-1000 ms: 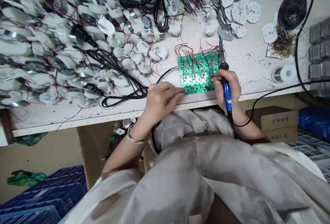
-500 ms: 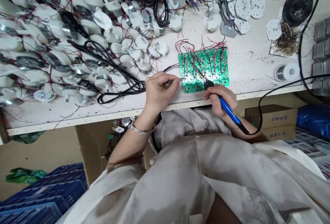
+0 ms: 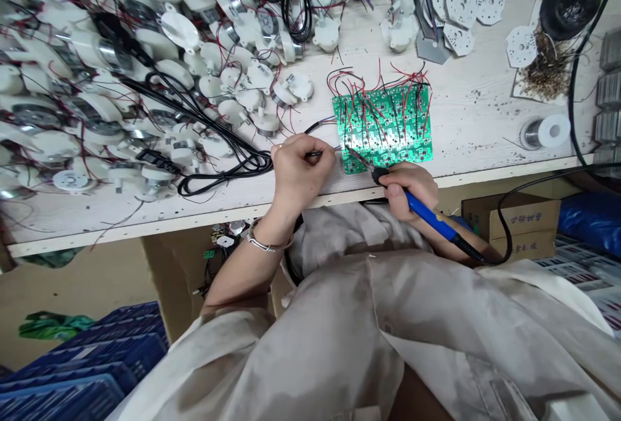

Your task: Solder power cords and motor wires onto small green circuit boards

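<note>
Leaning over the board (image 3: 388,149), lying flat on the bench (image 3: 466,123) and bearing red and black wires (image 3: 369,110). Pinching a thin cable (image 3: 315,154) between left hand (image 3: 301,172) fingertips, just beside the board's left edge. Gripping the blue iron (image 3: 429,215) with right hand (image 3: 412,189) fingers closed around the handle, at the board's near edge, and angling the tip over its left part. Facing heaped motors (image 3: 87,107) left of the board, white plates (image 3: 460,4) beyond, and solder (image 3: 550,131) to its right.
</note>
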Demonstrator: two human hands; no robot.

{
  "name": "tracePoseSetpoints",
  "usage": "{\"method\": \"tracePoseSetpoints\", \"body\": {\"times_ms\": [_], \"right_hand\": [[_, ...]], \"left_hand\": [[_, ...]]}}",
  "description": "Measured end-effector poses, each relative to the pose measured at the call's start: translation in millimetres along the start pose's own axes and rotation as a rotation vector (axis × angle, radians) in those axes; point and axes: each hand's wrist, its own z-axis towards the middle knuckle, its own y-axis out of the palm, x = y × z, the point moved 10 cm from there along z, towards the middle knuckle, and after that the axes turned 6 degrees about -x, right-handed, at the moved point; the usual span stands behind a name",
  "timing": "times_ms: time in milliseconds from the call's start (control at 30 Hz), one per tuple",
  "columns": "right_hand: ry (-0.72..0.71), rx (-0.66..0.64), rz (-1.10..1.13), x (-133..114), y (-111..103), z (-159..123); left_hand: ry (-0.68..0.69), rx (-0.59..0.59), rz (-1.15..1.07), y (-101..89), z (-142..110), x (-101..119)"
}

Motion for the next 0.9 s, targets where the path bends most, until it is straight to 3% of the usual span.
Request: {"method": "tracePoseSetpoints", "body": {"times_ms": [233, 433, 667, 900], "right_hand": [[-0.069, -0.063, -0.033, -6.8, 8.2, 4.4], [-0.104, -0.030, -0.059, -9.9, 3.9, 3.0], [0.078, -0.181, -0.217, 7.7, 17.2, -10.7], [0.103, -0.267, -0.161, 12.1, 22.9, -13.6]], "left_hand": [[0.050, 0.035, 0.001, -1.1, -2.7, 4.2], [0.155, 0.117, 0.208, 1.2, -13.0, 18.1], [0.208, 0.160, 0.327, 7.5, -17.1, 18.2], [0.182, 0.134, 0.384, 12.5, -16.8, 14.1]]}}
